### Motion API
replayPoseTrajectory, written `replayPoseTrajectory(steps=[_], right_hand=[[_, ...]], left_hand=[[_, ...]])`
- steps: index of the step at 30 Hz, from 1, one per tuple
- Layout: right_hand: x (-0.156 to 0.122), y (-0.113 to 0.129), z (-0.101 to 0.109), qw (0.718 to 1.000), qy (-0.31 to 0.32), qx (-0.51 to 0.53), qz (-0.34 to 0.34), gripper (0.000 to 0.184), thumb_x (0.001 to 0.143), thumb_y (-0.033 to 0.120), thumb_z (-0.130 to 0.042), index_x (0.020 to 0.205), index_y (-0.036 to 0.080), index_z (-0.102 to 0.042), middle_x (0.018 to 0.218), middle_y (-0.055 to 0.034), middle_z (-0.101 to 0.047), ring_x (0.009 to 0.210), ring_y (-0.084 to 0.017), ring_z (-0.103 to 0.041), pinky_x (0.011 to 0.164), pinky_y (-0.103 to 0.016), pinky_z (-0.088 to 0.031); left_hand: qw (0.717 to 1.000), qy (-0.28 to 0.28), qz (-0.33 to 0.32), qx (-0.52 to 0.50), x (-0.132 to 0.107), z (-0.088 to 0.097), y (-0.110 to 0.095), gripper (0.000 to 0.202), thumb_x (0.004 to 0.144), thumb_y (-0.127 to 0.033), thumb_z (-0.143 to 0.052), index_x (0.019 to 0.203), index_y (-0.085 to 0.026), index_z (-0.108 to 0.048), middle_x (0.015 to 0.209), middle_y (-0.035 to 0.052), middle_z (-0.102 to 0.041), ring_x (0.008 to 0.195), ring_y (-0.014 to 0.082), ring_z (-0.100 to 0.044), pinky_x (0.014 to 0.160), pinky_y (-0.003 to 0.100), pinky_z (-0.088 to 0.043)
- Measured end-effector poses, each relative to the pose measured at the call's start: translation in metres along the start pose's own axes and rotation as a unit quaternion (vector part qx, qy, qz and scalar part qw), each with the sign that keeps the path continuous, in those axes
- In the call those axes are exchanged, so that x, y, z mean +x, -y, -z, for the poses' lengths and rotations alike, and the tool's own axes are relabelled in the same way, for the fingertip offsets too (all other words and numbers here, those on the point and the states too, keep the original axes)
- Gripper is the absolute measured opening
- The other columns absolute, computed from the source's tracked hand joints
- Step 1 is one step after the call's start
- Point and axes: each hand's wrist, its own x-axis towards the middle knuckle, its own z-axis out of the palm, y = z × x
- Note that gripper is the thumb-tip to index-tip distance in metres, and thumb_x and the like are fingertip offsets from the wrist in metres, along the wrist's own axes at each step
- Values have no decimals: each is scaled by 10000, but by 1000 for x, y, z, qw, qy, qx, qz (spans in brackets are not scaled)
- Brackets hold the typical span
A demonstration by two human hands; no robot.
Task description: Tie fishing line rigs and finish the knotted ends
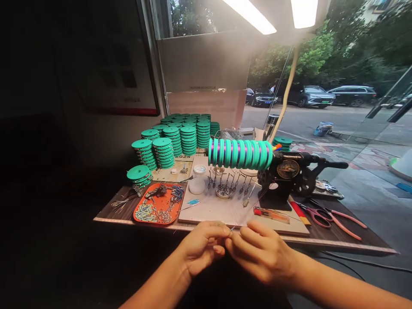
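Note:
My left hand (206,244) and my right hand (260,251) meet just in front of the table's near edge. Both are closed in a pinch, fingertips almost touching. Between them shows a tiny pale bluish bit (232,228), too small to make out. A faint thin line seems to run up from the fingers over the board (209,212). Beyond the hands, a row of green foam spools (240,154) with purple bands sits on the shaft of a hand-cranked winder (288,171). Several metal sinkers with swivels (228,184) lie around a small dish (223,192) below the spools.
An orange tray (157,204) of small parts lies at left, before stacks of green spools (172,137). A lighter (272,214) is on the board's right; scissors (318,216) and pliers (346,223) lie further right. A white round lid (196,186) is near the tray.

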Motion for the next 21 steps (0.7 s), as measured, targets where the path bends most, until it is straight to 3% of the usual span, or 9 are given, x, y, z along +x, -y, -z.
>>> replayPoseTrajectory(steps=[4,8,14,16,17,19,21], right_hand=[[0,6,-7,1000,16,19,-4,319,815,46,-343,671,125,-617,602,-51,-570,523,-154,-457,476,-312,-297],[-4,7,-1,1000,17,17,0,247,824,78,-389,815,73,-636,615,-48,-577,513,-149,-458,480,-309,-308],[-5,1,-5,999,-36,20,-12,269,836,74,-380,734,73,-629,528,-39,-559,449,-136,-436,429,-291,-301],[-10,3,-9,988,-64,103,-98,237,853,111,-399,768,94,-619,567,-45,-581,488,-138,-480,442,-272,-360],[-13,5,-10,969,-69,166,-168,212,858,129,-413,788,113,-612,608,-47,-600,528,-137,-516,467,-257,-402],[-21,11,-12,903,-63,286,-313,162,855,148,-446,809,161,-600,698,-36,-636,623,-126,-583,544,-217,-469],[-27,17,-11,853,-61,331,-398,79,823,168,-513,833,196,-587,719,-4,-651,649,-114,-611,589,-189,-490]], left_hand=[[998,6,8,-54,-1,-2,2,179,522,-100,-688,536,-98,-510,504,-60,-430,419,-6,-375,355,81,-226],[996,-3,18,-82,-2,-3,4,110,541,-50,-668,583,-65,-568,593,18,-559,458,10,-456,340,70,-245],[992,-15,28,-123,-4,-3,8,105,560,-20,-652,538,-77,-567,509,-21,-518,415,-1,-441,334,54,-265],[991,-21,34,-129,-5,-3,7,69,582,-13,-638,570,-64,-594,568,19,-571,447,10,-477,335,52,-275],[990,-22,37,-132,-5,-3,6,55,593,-8,-629,586,-57,-603,594,36,-588,460,14,-487,336,52,-279],[990,-26,38,-137,-5,-4,5,55,613,4,-609,602,-50,-611,617,51,-601,463,14,-487,334,51,-281],[989,-35,33,-139,-4,-5,4,78,625,17,-592,597,-54,-609,610,47,-600,451,9,-476,327,50,-275]])
